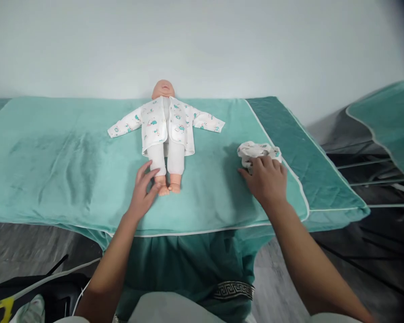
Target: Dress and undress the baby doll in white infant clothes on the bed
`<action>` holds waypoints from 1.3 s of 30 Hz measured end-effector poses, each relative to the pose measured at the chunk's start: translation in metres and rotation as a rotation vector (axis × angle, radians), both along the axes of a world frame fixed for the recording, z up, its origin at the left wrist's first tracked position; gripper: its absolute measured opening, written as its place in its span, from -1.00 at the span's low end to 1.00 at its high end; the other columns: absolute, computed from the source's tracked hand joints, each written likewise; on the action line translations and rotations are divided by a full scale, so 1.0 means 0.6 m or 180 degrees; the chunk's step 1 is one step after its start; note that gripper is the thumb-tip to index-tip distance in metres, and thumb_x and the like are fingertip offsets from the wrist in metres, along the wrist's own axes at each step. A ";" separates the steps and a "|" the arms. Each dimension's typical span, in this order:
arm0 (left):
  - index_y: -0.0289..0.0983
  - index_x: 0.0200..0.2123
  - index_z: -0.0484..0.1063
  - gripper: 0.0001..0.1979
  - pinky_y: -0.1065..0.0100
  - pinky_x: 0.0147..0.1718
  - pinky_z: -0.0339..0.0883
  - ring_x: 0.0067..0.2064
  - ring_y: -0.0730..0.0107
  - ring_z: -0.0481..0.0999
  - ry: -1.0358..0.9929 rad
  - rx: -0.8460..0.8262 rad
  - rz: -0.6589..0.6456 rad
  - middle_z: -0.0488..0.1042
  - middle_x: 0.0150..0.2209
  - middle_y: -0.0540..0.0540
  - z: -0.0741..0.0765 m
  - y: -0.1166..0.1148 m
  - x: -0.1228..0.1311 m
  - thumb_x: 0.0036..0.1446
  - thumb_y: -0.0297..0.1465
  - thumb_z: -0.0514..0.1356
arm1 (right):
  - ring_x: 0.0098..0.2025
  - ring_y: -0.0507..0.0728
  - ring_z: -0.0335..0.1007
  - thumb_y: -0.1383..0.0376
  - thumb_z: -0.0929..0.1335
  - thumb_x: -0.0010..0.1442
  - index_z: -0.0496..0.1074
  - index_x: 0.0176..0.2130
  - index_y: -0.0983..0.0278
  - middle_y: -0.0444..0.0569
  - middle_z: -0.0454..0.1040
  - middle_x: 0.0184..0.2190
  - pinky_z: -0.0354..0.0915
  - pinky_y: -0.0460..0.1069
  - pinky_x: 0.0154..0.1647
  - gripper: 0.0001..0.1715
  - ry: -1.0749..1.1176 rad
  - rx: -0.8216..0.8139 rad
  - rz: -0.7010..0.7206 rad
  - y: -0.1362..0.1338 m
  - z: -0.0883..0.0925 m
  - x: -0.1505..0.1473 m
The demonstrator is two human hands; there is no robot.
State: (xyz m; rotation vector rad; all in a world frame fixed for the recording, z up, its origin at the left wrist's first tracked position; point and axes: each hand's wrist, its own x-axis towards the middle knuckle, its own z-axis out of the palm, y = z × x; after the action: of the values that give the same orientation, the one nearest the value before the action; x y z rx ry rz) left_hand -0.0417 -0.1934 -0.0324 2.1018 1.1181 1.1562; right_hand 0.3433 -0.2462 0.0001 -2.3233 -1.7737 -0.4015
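Observation:
A baby doll (163,91) lies on its back, wearing a white jacket with a small animal print (151,122), open down the front, and white trousers (175,159). Both jacket sleeves stretch out sideways. My left hand (144,187) rests by the doll's lower leg, fingers spread, the fingertips at the trouser cuff. To the right of the doll, my right hand (268,178) has its fingers curled over a bunched white printed garment (251,148). The cloth's shape is partly hidden under that hand.
A light green velvet cover (70,148) with white piping lies over a darker quilted cover (309,166) on the bed. A white wall (202,45) stands behind. On the right is a rack with thin metal bars (366,183). A black case (59,294) sits at lower left.

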 end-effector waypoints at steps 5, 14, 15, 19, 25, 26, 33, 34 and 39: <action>-0.07 0.28 0.41 -0.43 -0.20 0.43 0.11 0.52 -0.12 0.06 0.0538 0.0277 -0.0181 0.05 0.51 -0.25 -0.021 -0.032 0.010 0.24 -0.11 0.32 | -0.02 0.36 0.40 0.29 0.23 0.40 0.51 -0.03 0.42 0.32 0.51 -0.05 0.18 0.19 0.08 -0.65 -0.0573 -0.0492 0.0215 0.014 0.014 0.013; -0.12 0.10 0.58 -0.60 -0.23 0.38 0.14 0.44 -0.14 0.18 0.0432 0.0404 -0.0036 0.26 0.42 -0.26 -0.014 -0.013 0.045 0.26 -0.13 0.30 | -0.18 0.19 0.42 0.25 0.37 0.25 0.55 -0.16 0.23 0.04 0.57 -0.16 0.26 0.04 -0.12 -0.81 0.1650 -0.0060 0.1979 0.095 0.115 -0.123; -0.13 0.09 0.58 -0.61 -0.21 0.38 0.16 0.41 -0.10 0.24 0.0307 0.0315 -0.0053 0.32 0.38 -0.26 -0.005 -0.009 0.039 0.27 -0.12 0.29 | -0.22 0.17 0.40 0.25 0.40 0.21 0.55 -0.20 0.22 0.00 0.57 -0.21 0.26 0.04 -0.13 -0.84 0.1856 0.0010 0.2147 0.105 0.134 -0.142; -0.13 0.19 0.46 -0.56 -0.06 0.29 0.32 0.27 0.06 0.45 -0.0409 -0.0199 -0.0006 0.45 0.26 -0.23 0.065 0.023 0.022 0.33 -0.12 0.23 | -0.29 0.09 0.31 0.29 0.45 0.10 0.56 -0.25 0.24 -0.10 0.54 -0.28 0.22 0.00 -0.18 -0.84 0.2553 0.0163 0.2659 0.146 0.206 -0.206; -0.15 0.14 0.45 -0.45 0.11 0.17 0.44 0.21 0.05 0.52 -0.1133 -0.0199 -0.0410 0.54 0.13 -0.11 0.216 0.072 0.044 0.13 -0.11 0.41 | -0.33 0.00 0.27 0.43 0.43 0.07 0.48 -0.27 0.27 -0.16 0.44 -0.33 0.22 -0.06 -0.27 -0.84 0.3576 0.0182 0.3577 0.154 0.310 -0.286; -0.16 0.08 0.48 -0.50 0.14 0.11 0.47 0.13 0.08 0.56 -0.1214 -0.0138 -0.0384 0.57 0.03 -0.08 0.236 0.073 0.045 0.12 -0.11 0.41 | -0.35 -0.01 0.26 0.45 0.43 0.06 0.47 -0.27 0.26 -0.17 0.43 -0.34 0.22 -0.07 -0.29 -0.82 0.3705 0.0211 0.3717 0.149 0.327 -0.293; -0.23 -0.27 0.48 -0.67 0.43 -0.40 0.41 -0.35 0.44 0.51 -0.1294 -0.0219 -0.0465 0.46 -0.38 0.04 0.336 0.041 0.010 0.05 -0.18 0.48 | -0.38 -0.03 0.29 0.47 0.54 0.02 0.51 -0.30 0.23 -0.17 0.48 -0.31 0.23 -0.10 -0.39 -0.75 0.3397 0.0183 0.3533 0.131 0.394 -0.274; -0.24 -0.30 0.47 -0.67 0.45 -0.47 0.35 -0.41 0.48 0.47 -0.1290 -0.0371 -0.0592 0.45 -0.41 0.04 0.345 0.037 0.006 0.04 -0.19 0.49 | -0.38 -0.03 0.29 0.43 0.57 0.02 0.52 -0.29 0.24 -0.17 0.47 -0.33 0.23 -0.10 -0.38 -0.75 0.3334 0.0072 0.3495 0.133 0.394 -0.267; -0.23 -0.34 0.42 -0.68 0.49 -0.59 0.21 -0.52 0.57 0.35 -0.1581 -0.0789 -0.0796 0.39 -0.45 0.05 0.373 0.030 0.002 0.14 -0.16 0.43 | -0.43 -0.05 0.30 0.13 0.65 0.00 0.54 -0.34 0.30 -0.20 0.39 -0.47 0.20 -0.13 -0.45 -0.61 0.3302 -0.1115 0.3586 0.142 0.386 -0.251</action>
State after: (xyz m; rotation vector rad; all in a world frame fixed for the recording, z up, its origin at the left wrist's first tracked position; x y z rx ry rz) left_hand -0.0402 -0.1756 0.1913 1.5893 0.7019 1.2496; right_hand 0.1924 -0.1613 0.2317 -0.8770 -2.1254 1.1007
